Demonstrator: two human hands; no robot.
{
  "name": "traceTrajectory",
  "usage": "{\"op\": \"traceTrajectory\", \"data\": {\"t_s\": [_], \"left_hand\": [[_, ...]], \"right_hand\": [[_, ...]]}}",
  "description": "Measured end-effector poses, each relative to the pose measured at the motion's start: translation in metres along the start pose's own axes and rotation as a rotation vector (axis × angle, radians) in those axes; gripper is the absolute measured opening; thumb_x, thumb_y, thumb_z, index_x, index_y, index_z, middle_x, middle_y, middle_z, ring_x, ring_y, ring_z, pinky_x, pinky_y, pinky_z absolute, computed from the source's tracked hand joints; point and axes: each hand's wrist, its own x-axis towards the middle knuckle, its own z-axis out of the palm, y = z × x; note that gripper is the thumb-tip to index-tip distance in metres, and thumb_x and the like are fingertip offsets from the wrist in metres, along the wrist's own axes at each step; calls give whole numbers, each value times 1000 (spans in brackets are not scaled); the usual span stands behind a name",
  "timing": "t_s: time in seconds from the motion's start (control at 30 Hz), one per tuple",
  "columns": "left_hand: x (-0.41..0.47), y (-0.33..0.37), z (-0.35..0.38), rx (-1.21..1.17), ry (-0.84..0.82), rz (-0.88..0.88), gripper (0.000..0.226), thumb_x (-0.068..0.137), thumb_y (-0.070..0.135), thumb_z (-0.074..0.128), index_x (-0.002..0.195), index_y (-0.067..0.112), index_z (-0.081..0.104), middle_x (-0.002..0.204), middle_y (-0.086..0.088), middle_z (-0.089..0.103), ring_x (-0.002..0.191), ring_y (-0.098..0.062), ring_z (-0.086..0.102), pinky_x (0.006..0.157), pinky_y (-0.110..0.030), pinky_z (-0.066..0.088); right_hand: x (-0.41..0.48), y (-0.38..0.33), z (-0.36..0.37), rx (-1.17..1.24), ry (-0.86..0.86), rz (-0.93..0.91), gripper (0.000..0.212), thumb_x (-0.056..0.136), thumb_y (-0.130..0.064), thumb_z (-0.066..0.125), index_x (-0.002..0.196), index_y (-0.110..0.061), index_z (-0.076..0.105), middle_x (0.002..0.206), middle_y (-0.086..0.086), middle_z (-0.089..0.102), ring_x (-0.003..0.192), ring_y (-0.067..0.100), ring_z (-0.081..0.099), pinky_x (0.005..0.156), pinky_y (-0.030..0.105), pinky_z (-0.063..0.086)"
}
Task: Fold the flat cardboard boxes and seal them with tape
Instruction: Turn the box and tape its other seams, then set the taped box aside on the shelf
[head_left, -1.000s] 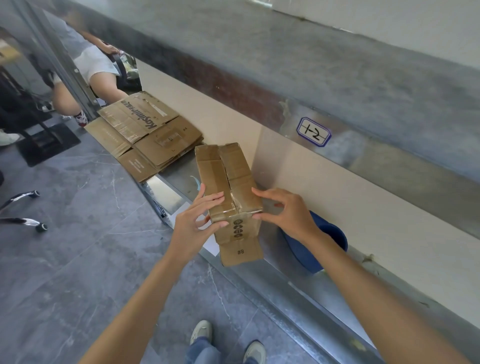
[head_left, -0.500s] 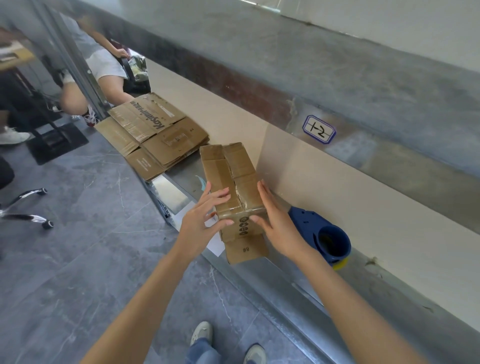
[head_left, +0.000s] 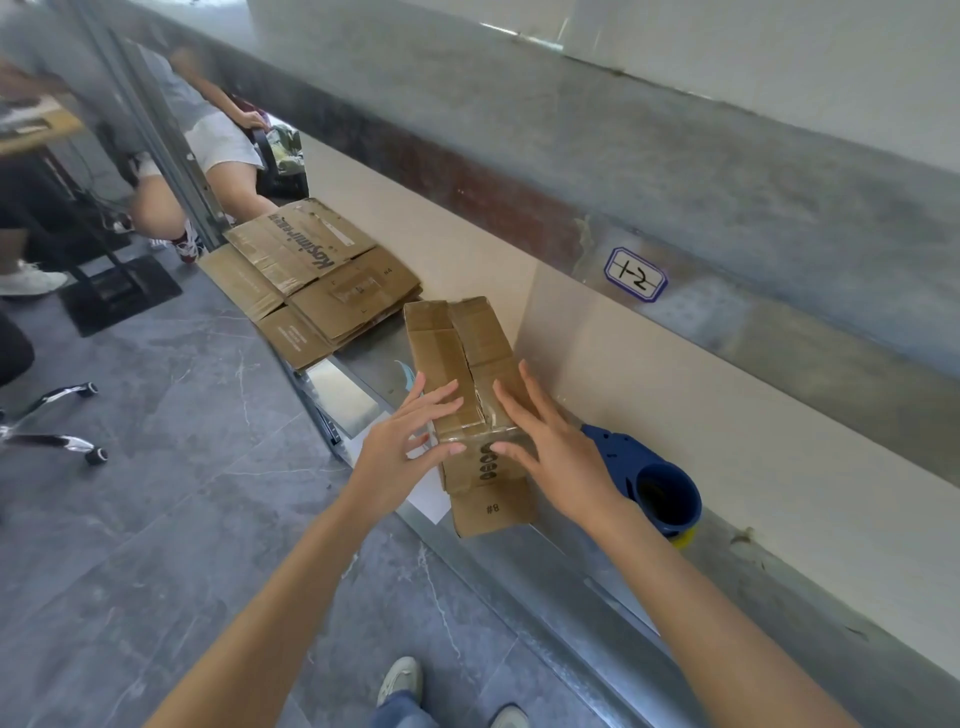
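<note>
Box (head_left: 464, 364) at frame centre — left hand (head_left: 400, 448) and right hand (head_left: 555, 447) press flat on its taped top, fingers straight. Dispenser (head_left: 644, 475) lower right — flat cardboard (head_left: 311, 283) upper left.

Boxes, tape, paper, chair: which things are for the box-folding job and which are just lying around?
For the job: folded box, touched by left hand and right hand; flat cardboard stack; blue tape dispenser.
Just lying about: white paper sheet; wall label; chair legs.
</note>
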Motion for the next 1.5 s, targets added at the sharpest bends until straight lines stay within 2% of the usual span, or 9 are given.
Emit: {"op": "traceTrajectory", "data": {"t_s": [0.17,0.5,0.63,0.77,0.87,1.07,1.2,1.37,1.5], "left_hand": [[-1,3,1,-56,10,-47,46,84,26,73,129,23,64,146,23,48,147,5,13,107,-34,42],[-1,11,6,9,56,-2,40,88,19,72,127,21,64,144,17,51,147,3,17,110,-28,34],[9,16,-27,121,-16,99,43,87,31,72,128,25,63,144,14,52,140,-3,38,113,-32,32],[47,7,-71,170,21,123,44,90,0,62,131,16,60,140,6,55,129,-7,48,109,-33,38],[84,-5,-90,303,8,47,55,90,-3,62,141,12,50,140,0,53,129,-15,48,104,-22,36],[138,-23,-102,306,-331,74,83,80,3,74,151,16,32,142,6,40,128,-12,40,104,-29,35],[152,-35,-102,310,-436,191,80,80,11,79,148,19,38,142,2,46,119,-6,43,96,-23,34],[152,-52,-105,269,-382,235,79,74,25,86,143,20,46,133,2,49,114,-10,48,86,-11,36],[148,-58,-107,256,-298,260,76,67,32,90,132,25,51,123,11,49,110,-11,53,79,-15,39]], "right_hand": [[9,-7,7,-141,6,-117,80,97,-51,50,158,-28,3,166,-4,-5,152,19,-12,123,47,13],[11,-9,17,-135,-7,-82,70,94,-69,18,157,-38,14,167,-8,3,152,16,-10,123,47,11],[9,-14,16,-22,75,-41,68,92,-68,31,152,-36,34,164,-9,18,152,14,1,121,42,17],[14,-18,15,30,111,18,60,90,-62,52,144,-38,47,159,-14,28,149,10,10,119,39,18],[18,-20,7,-3,79,81,60,85,-64,59,141,-44,48,157,-20,29,147,7,16,117,44,20],[18,-40,-3,16,30,232,63,82,-55,71,139,-50,47,156,-25,27,144,4,17,116,42,15],[7,-64,4,109,200,396,69,81,-38,79,142,-40,48,159,-14,29,146,13,25,119,48,22],[-2,-94,30,101,414,616,72,91,-26,70,153,-22,35,163,-6,21,150,14,18,120,43,24],[0,-106,37,165,445,739,85,95,-56,53,159,-22,11,166,-10,7,151,7,9,122,29,18]]}}
